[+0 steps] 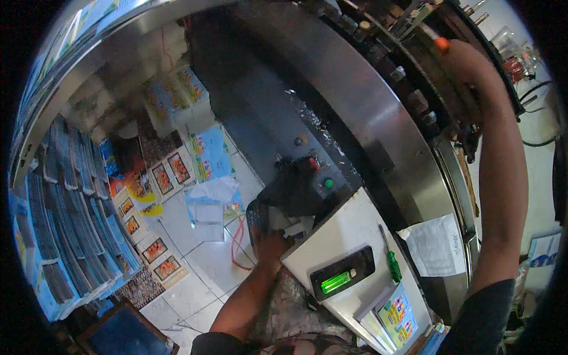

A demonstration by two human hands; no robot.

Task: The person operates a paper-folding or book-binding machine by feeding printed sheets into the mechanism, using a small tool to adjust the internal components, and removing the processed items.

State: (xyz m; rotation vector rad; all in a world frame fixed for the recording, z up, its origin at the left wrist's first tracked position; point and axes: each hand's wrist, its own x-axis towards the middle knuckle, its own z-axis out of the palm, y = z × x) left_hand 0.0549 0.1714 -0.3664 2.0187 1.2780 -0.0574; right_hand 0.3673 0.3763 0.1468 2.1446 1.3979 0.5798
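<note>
My right hand reaches far forward over the dark machine at the upper right. It is closed around an orange-red handle, of which only one end shows past the fingers. My left hand is low, beside the near-left corner of a white board. Its fingertips come up to a small pale grey piece, and part of the fingers is hidden, so their grip is unclear. On the board lie a black phone with a green lighter on top, a green-handled screwdriver and printed booklets.
A curved steel panel runs along the machine, beside a green button. A handwritten sheet lies right of the board. Stacks of blue-edged booklets stand at left. Printed sheets and a red cord lie on the tiled floor.
</note>
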